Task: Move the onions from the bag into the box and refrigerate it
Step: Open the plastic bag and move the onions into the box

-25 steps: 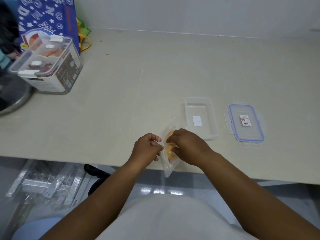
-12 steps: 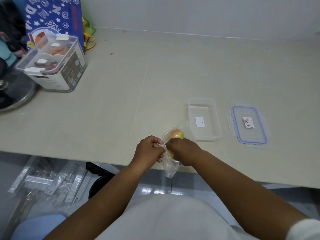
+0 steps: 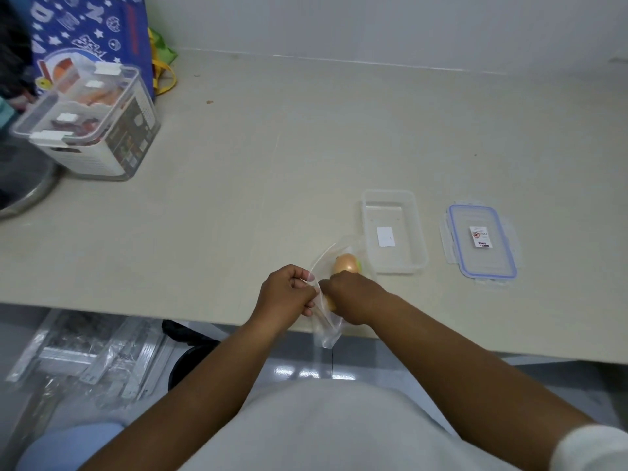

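Observation:
A clear plastic bag [image 3: 324, 329] lies at the front edge of the table, its lower end hanging over the edge. My left hand [image 3: 287, 294] pinches the bag's rim. My right hand [image 3: 353, 295] is closed on the bag from the other side, over an onion whose edge shows between my hands. Another pale orange onion [image 3: 346, 263] with a green tip lies in the bag just beyond my right hand. The clear box [image 3: 392, 229] stands open beside the bag on the right. Its blue-rimmed lid [image 3: 481, 241] lies flat further right.
A lidded white storage bin [image 3: 91, 130] stands at the back left in front of a blue printed bag [image 3: 91, 32]. A metal bowl rim [image 3: 27, 195] shows at the left edge. Wrapped metal parts [image 3: 85, 351] lie on the floor below the table.
Both hands have drawn back a little toward the table edge with the bag. The onion beyond my right hand, hidden one second ago, now shows.

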Demonstrator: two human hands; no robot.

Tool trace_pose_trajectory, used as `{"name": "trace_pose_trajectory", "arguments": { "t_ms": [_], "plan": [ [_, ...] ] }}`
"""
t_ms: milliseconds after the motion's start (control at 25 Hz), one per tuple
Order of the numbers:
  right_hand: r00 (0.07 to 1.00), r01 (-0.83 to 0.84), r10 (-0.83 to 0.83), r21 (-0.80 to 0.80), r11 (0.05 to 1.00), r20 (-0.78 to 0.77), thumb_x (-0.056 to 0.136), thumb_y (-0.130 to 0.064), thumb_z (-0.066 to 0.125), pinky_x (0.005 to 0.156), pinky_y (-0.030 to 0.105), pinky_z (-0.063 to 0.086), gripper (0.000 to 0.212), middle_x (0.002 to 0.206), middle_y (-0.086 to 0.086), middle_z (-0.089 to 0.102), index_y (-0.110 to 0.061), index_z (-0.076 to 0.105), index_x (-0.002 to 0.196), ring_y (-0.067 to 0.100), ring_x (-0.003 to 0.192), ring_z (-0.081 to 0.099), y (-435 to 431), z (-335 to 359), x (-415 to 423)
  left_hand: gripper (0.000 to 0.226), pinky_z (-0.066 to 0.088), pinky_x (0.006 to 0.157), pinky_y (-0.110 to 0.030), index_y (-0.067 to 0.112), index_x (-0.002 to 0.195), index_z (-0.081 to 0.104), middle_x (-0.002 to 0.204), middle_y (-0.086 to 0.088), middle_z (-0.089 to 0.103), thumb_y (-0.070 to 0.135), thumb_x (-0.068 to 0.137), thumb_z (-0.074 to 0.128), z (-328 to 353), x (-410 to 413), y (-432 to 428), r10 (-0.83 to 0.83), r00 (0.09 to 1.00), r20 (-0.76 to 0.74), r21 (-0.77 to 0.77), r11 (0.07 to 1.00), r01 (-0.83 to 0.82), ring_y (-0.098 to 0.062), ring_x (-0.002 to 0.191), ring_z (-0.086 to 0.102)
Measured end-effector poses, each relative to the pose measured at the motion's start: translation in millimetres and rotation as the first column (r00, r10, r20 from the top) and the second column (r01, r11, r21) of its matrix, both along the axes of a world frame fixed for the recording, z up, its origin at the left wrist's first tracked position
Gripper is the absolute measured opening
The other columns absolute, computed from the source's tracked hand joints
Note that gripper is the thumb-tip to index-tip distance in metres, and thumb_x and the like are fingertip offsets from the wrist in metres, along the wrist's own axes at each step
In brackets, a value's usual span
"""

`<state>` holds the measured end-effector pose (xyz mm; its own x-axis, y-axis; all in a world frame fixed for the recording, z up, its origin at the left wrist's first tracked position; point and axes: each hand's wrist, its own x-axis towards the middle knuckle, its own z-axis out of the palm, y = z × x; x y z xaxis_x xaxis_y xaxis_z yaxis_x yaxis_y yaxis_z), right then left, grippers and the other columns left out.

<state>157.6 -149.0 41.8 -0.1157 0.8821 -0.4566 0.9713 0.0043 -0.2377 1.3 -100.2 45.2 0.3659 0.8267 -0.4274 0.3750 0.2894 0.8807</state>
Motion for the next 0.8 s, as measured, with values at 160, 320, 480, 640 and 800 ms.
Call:
{"name": "trace_pose_trajectory", "arguments": {
  "t_ms": [160,320,480,640,800],
  "plan": [
    [0.997,0.017,-0.015,0.019,1.000,-0.075,0.080,-0.012,0.065,0.079,0.041,0.052,0.037,0.109,0.011,0.060,-0.013,0.055,0.116,0.032,0.098,0.060,-3.1,4.5,8.5,0.015,0.052,0.048,-0.026,0.013,0.084,0.064,0.059,-0.003,0.059,0.002,0.076,0.070,-1.2,-1.2,0.9,0.025,0.999,0.027,-0.022,0.999,-0.025,-0.013,0.048,0.061],
    [0.960,0.204,-0.153,0.213,0.956,-0.233,0.067,-0.034,0.075,0.082,0.036,0.051,0.053,0.108,0.002,0.060,-0.025,0.057,0.117,0.022,0.095,0.058,-8.6,40.5,27.1,0.014,0.052,0.047,-0.026,0.013,0.083,0.064,0.056,0.000,0.060,0.003,0.076,0.070,-1.5,-1.0,4.6,0.031,0.999,0.040,-0.030,0.999,-0.030,-0.012,0.048,0.061],
    [0.774,0.564,-0.291,0.404,0.720,-0.562,0.057,-0.044,0.078,0.078,0.019,0.051,0.062,0.108,-0.012,0.063,-0.038,0.057,0.116,0.005,0.091,0.060,-19.3,67.6,66.9,0.013,0.052,0.048,-0.025,0.012,0.083,0.065,0.055,0.001,0.060,0.003,0.075,0.070,-2.5,-2.1,9.2,0.056,0.997,0.046,-0.042,0.998,-0.054,-0.013,0.048,0.061],
    [0.737,0.676,-0.570,0.377,0.633,-0.363,0.066,-0.033,0.080,0.074,0.026,0.041,0.045,0.098,-0.009,0.058,-0.026,0.063,0.107,0.012,0.085,0.053,3.8,42.0,110.9,0.014,0.054,0.050,-0.027,0.012,0.085,0.065,0.052,0.004,0.061,0.005,0.074,0.070,-3.3,-2.3,7.2,0.053,0.998,0.043,-0.051,0.997,-0.050,-0.014,0.050,0.062],
    [0.808,0.586,-0.587,0.173,0.792,-0.049,0.076,-0.026,0.055,0.059,0.029,0.038,0.014,0.085,0.004,0.061,-0.015,0.059,0.083,0.025,0.075,0.056,25.0,1.4,122.4,0.013,0.054,0.051,-0.027,0.012,0.085,0.065,0.052,0.005,0.061,0.005,0.075,0.069,-1.2,-3.1,5.0,0.050,0.998,0.045,-0.046,0.998,-0.048,-0.014,0.050,0.062]
  ]
}}
